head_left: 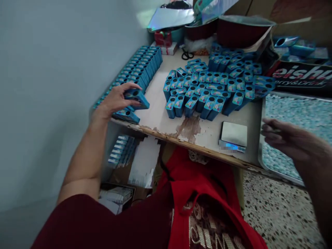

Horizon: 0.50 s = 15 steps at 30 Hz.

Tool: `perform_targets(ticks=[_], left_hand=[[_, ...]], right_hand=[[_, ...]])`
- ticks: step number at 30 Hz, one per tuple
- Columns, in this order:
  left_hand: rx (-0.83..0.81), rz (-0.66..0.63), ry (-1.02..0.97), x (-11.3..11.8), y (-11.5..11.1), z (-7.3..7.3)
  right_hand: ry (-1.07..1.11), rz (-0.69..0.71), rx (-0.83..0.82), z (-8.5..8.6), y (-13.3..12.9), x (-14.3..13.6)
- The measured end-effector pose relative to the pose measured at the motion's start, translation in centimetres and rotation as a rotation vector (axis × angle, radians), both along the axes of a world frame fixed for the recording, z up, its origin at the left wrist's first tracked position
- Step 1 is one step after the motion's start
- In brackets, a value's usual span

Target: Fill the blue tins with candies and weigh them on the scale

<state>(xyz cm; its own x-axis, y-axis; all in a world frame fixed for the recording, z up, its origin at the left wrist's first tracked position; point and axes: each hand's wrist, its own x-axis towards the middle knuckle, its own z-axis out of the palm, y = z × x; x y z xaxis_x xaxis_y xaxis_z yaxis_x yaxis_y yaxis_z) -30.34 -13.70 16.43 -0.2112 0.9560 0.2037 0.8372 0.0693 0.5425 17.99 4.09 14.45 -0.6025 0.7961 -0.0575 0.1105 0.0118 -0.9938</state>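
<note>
At the near end of the rows of blue boxes (141,65) by the wall, my left hand (115,100) grips a blue box (137,99) with a dark round hole. Another blue box (127,116) lies tilted just below it at the table edge. My right hand (281,136), a little blurred, is over the left side of a metal tray (261,138) of pale blue-green pieces, its fingers pinched together; what they hold is too small to name. A small scale (234,134) with a lit display sits left of the tray.
Many upright blue boxes (198,90) crowd the middle of the table (160,119). Black scissors (187,54), a red box (163,38) and dark red bowls (238,33) are at the back. A black carton (303,77) stands behind the tray. Below the table are white cartons (145,160).
</note>
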Motion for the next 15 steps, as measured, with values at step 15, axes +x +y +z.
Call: perform_targets(ticks=[15], left_hand=[[-0.103,-0.157,0.346,-4.9,-1.8,-8.8]], right_hand=[[-0.927,0.418,0.894,0.5,1.0,-15.4]])
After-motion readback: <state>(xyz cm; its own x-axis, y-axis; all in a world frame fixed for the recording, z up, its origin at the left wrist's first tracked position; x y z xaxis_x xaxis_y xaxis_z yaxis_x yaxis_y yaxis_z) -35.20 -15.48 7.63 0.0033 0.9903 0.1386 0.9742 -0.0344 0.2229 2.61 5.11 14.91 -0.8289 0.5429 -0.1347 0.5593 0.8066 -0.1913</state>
